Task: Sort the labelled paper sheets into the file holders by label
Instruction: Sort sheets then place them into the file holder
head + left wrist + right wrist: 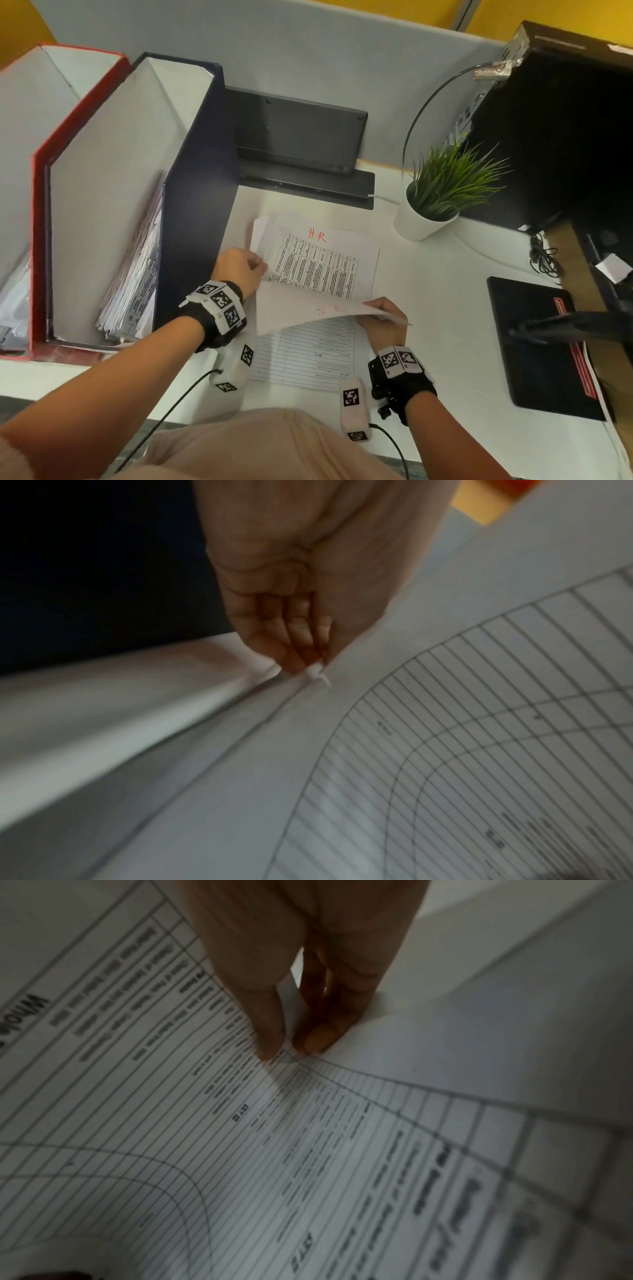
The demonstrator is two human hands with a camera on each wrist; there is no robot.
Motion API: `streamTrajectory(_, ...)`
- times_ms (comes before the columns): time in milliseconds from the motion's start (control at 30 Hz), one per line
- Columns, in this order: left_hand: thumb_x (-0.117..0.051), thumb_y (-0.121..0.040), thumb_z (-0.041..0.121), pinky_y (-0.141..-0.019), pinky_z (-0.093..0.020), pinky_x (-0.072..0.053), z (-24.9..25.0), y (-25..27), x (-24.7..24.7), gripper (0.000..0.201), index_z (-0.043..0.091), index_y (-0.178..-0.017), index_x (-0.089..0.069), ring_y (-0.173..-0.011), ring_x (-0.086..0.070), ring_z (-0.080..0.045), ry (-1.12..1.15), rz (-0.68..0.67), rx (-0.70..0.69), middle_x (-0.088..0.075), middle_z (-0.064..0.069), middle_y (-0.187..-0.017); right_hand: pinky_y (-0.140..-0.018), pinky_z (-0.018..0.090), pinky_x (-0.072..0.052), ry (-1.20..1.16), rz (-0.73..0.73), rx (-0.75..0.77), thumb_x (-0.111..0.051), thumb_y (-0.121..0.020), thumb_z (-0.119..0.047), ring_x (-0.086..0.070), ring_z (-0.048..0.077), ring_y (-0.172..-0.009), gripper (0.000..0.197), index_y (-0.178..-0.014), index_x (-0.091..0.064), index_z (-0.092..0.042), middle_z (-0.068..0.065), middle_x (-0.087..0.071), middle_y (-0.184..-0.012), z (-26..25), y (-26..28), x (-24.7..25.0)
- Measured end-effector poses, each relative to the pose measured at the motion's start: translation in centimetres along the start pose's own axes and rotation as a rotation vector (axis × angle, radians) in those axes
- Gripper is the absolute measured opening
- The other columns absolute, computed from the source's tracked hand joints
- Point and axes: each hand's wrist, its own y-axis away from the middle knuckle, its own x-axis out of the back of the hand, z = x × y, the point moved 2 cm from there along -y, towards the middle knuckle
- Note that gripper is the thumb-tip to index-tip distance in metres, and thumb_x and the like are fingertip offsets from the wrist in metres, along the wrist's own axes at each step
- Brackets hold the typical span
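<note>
Both hands were on the same lifted sheet [308,310], raised off the stack of papers [329,263] in the middle of the white desk [445,308]. The left hand [239,269] pinched the sheet's left edge, fingers curled tight around it; the left wrist view showed the fingertips [291,653] bunched on the paper's edge. The right hand [383,320] clamped the sheet's right corner, and the right wrist view showed thumb and fingers [318,1039] closed on the paper from both sides. The hands sat well apart, one at each side of the sheet, which bowed between them with faint red marks showing through.

Under it, a printed table page marked "HR" in red lay on top of the stack's far part, and a lined form [311,353] showed at the near end.

To the left stood the dark blue file holder [195,192], just beside the stack, with papers leaning inside it. Further left stood the red file holder [37,178], also holding papers.

To the right of the stack sat a potted plant [435,205]; on the near right lay a black pad [534,342].
</note>
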Motion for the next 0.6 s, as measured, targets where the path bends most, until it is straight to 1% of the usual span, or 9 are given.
streamTrajectory(67, -0.066, -0.082, 0.012, -0.068, -0.022, -0.047, 0.3, 0.7, 0.1, 0.009, 0.014, -0.089, -0.071, -0.069, -0.058, -0.011, 0.069, 0.064, -0.124, -0.068, -0.001, -0.082, -0.068, 0.018, -0.049, -0.036, 0.021, -0.06, -0.078, -0.069, 0.0, -0.059, 0.016, -0.075, 0.018, -0.077, -0.064, -0.009, 0.007, -0.066, -0.083, -0.1, 0.0, -0.1)
streamTrajectory(167, -0.065, -0.081, 0.007, -0.064, -0.017, -0.049, 0.4, 1.4, 0.1, 0.019, 0.025, -0.075, -0.065, -0.072, -0.061, -0.006, 0.283, 0.039, -0.137, -0.066, 0.007, -0.08, -0.084, 0.033, -0.052, -0.134, 0.048, -0.091, -0.08, -0.066, 0.001, -0.064, 0.024, -0.094, 0.045, -0.107, -0.059, 0.002, 0.014, -0.065, -0.106, -0.5, 0.0, -0.2)
streamTrajectory(200, -0.063, -0.082, 0.005, -0.066, -0.021, -0.051, 0.3, 1.5, 0.1, 0.022, 0.025, -0.073, -0.064, -0.075, -0.062, -0.01, 0.357, 0.019, -0.105, -0.067, 0.005, -0.082, -0.081, 0.032, -0.054, -0.146, 0.05, -0.089, -0.08, -0.066, 0.002, -0.064, 0.025, -0.095, 0.054, -0.113, -0.055, 0.003, 0.016, -0.064, -0.11, -0.5, 0.0, -0.1)
streamTrajectory(300, -0.055, -0.084, 0.0, -0.066, -0.028, -0.052, -0.2, 1.9, 0.0, 0.025, 0.021, -0.073, -0.063, -0.073, -0.06, -0.014, 0.441, 0.001, -0.038, -0.066, -0.001, -0.086, -0.062, 0.014, -0.053, -0.202, 0.039, -0.085, -0.079, -0.065, 0.007, -0.06, 0.005, -0.081, 0.073, -0.125, -0.04, -0.007, 0.007, -0.059, -0.107, -0.5, 0.0, 0.0)
streamTrajectory(367, -0.05, -0.084, -0.003, -0.062, -0.028, -0.049, -0.5, 2.1, 0.0, 0.028, 0.02, -0.072, -0.059, -0.067, -0.056, -0.014, 0.454, -0.011, -0.024, -0.062, -0.001, -0.081, -0.064, 0.015, -0.053, -0.265, -0.003, -0.069, -0.076, -0.065, 0.013, -0.059, 0.007, -0.087, 0.082, -0.133, -0.036, -0.011, 0.006, -0.057, -0.111, -0.2, -0.3, -0.1)
streamTrajectory(433, -0.046, -0.083, -0.008, -0.056, -0.026, -0.046, -0.8, 2.2, -0.1, 0.03, 0.017, -0.067, -0.054, -0.061, -0.051, -0.017, 0.48, -0.035, 0.002, -0.057, -0.003, -0.071, -0.061, 0.015, -0.055, -0.296, -0.038, -0.09, -0.076, -0.066, 0.012, -0.062, 0.016, -0.092, 0.07, -0.126, -0.047, -0.009, 0.009, -0.061, -0.108, 0.0, -0.5, -0.1)
streamTrajectory(467, -0.044, -0.082, -0.01, -0.052, -0.022, -0.045, -0.9, 2.2, -0.1, 0.031, 0.015, -0.064, -0.052, -0.058, -0.049, -0.017, 0.482, -0.04, 0.014, -0.054, -0.003, -0.067, -0.058, 0.013, -0.054, -0.299, -0.045, -0.106, -0.077, -0.066, 0.009, -0.063, 0.019, -0.091, 0.055, -0.114, -0.056, -0.006, 0.01, -0.064, -0.104, 0.0, -0.6, -0.1)
streamTrajectory(533, -0.042, -0.078, -0.013, -0.048, -0.015, -0.043, -0.9, 2.1, 0.0, 0.034, 0.013, -0.057, -0.05, -0.057, -0.047, -0.017, 0.48, -0.031, 0.05, -0.051, -0.002, -0.06, -0.054, 0.01, -0.052, -0.308, -0.041, -0.147, -0.079, -0.067, 0.004, -0.063, 0.017, -0.079, 0.028, -0.089, -0.065, -0.007, 0.009, -0.067, -0.091, 0.2, -0.7, -0.2)
streamTrajectory(600, -0.04, -0.078, -0.011, -0.058, -0.021, -0.043, -0.9, 1.6, 0.2, 0.034, 0.012, -0.055, -0.052, -0.062, -0.048, -0.02, 0.485, -0.014, 0.106, -0.053, -0.003, -0.059, -0.054, 0.011, -0.048, -0.342, -0.05, -0.185, -0.076, -0.069, 0.005, -0.057, 0.009, -0.062, 0.016, -0.073, -0.062, -0.002, 0.005, -0.062, -0.071, 0.6, -0.8, -0.4)
